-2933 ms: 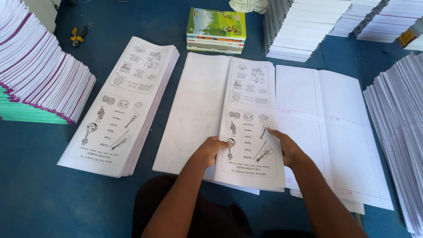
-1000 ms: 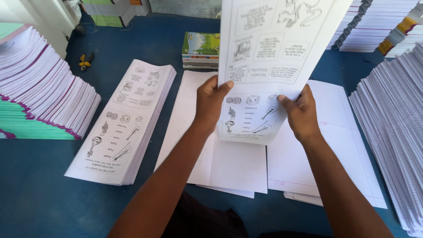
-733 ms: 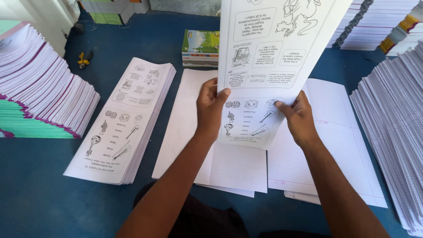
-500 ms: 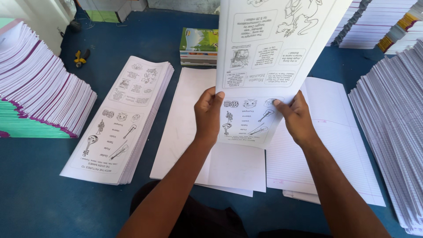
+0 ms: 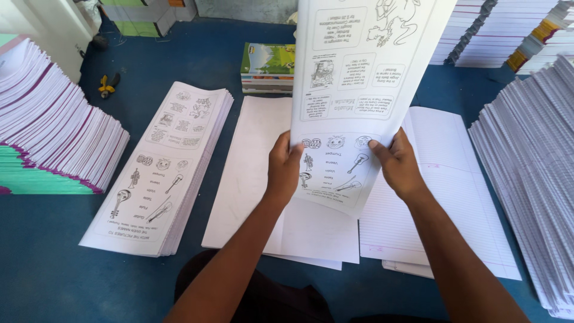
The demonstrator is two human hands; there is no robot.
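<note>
Both hands, left hand (image 5: pixel 284 170) and right hand (image 5: pixel 399 167), grip a raised printed sheet (image 5: pixel 359 90), hiding the far blank stack (image 5: pixel 257 155); a printed pile (image 5: pixel 164 173) lies left on the blue counter (image 5: pixel 48 269).

Left hand (image 5: pixel 284 170) and right hand (image 5: pixel 397 164) each pinch the lower edges of a printed sheet (image 5: pixel 359 90), raised upright over the blue counter (image 5: pixel 48 263). Stack of printed sheets (image 5: pixel 164 167) at 9 o'clock of the hands. Blank sheets (image 5: pixel 257 155) lie beneath, lined paper (image 5: pixel 448 179) at 3 o'clock.

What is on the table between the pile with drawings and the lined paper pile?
A blank white pile lies between the printed pile and lined pile, in the head view.
</note>
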